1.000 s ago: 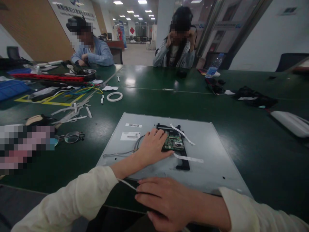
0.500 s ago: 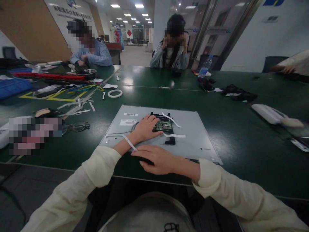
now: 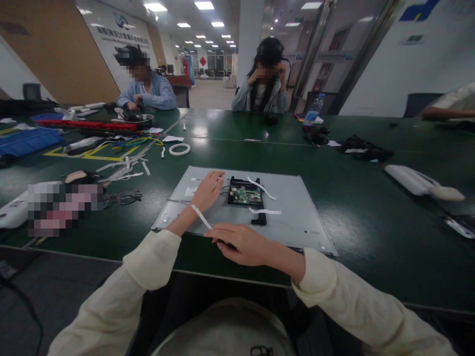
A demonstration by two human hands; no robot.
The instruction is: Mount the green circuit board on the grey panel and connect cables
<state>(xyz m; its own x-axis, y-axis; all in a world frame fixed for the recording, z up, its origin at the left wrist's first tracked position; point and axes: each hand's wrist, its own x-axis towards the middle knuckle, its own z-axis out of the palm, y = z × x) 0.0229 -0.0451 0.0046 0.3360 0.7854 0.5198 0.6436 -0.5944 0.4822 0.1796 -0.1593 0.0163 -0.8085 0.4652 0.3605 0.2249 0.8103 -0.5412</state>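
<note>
A flat silver-grey panel [image 3: 289, 217] lies on the table in front of me. Mounted at its middle are a black bracket [image 3: 259, 217] and a green circuit board [image 3: 245, 195]. Two white tape strips [image 3: 265, 211] cross the bracket. My left hand [image 3: 208, 191] hovers by the board's left side, its fingers stretched out and holding nothing. Between my left wrist and my right fingertips runs another white strip of tape [image 3: 201, 216]. My right hand [image 3: 245, 243], at the panel's near edge, pinches the lower end of that strip.
A roll of tape [image 3: 179, 149] lies beyond the panel. Loose tape scraps [image 3: 128, 170], eyeglasses [image 3: 128, 197] and a blue tray [image 3: 31, 142] are on the left. To the right sits a white device [image 3: 408, 179]. Two people sit across the table; another person's arm shows far right.
My left hand has lifted off the circuit board and moved left, uncovering the board. My right hand stays at the near edge with the tape strip. The view has tilted up slightly.
</note>
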